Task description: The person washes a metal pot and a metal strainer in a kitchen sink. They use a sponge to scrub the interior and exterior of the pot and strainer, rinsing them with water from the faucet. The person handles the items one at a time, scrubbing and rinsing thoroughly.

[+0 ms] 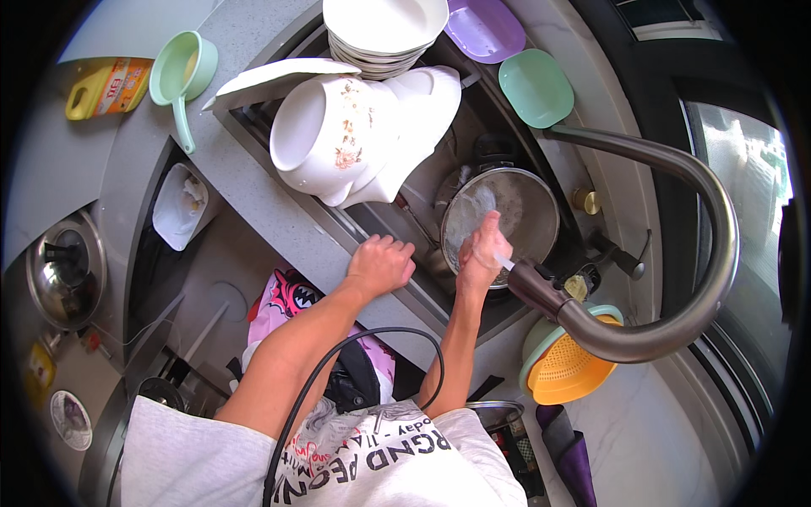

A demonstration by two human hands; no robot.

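Observation:
My left hand (382, 265) rests at the front edge of the sink (329, 231), its fingers curled, with nothing seen in it. Over the near rim of a metal pot (519, 215) in the basin is my right hand (483, 252), wet, in the water stream from the faucet's spray head (535, 285). Its thumb points up; the other fingers are partly hidden, so I cannot tell whether they are closed. Suds and cloudy water show inside the pot. Left of the pot lies a metal utensil (415, 218). A white floral-patterned bowl (355, 133) lies tilted on its side over the sink.
Stacked white bowls (386, 25) stand behind the floral one, beside a white plate (279, 76). Purple (485, 28) and green (536, 89) dishes sit behind the sink. A green dipper (184, 70) lies on the left counter; a yellow strainer (570, 374) is at the right. The faucet arches over the right side.

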